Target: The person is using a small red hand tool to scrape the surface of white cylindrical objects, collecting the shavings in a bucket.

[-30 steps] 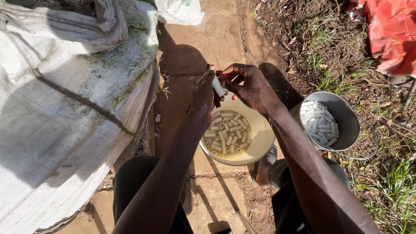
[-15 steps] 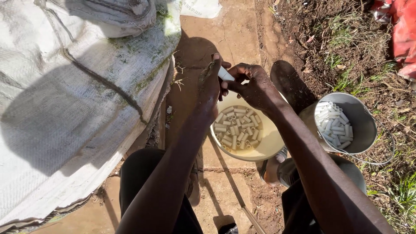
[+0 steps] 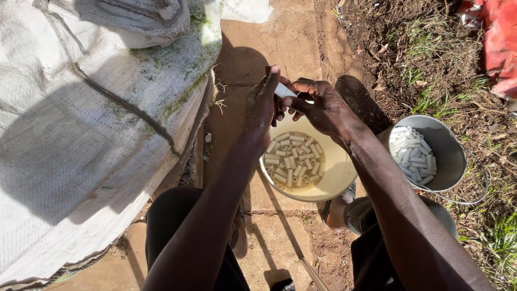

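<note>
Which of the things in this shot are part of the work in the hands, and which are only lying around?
In use:
- left hand and right hand, together holding a short white tube
- cream bowl of tubes in water
- metal bucket with more white tubes

Lying about:
- white woven sacking
- red cloth
- grass and dry twigs

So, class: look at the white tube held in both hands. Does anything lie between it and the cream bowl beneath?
Nothing visible does. The tube is pinched between the left hand and right hand, above the far rim of the bowl. Below it the bowl is open, holding only more tubes in water.
</note>
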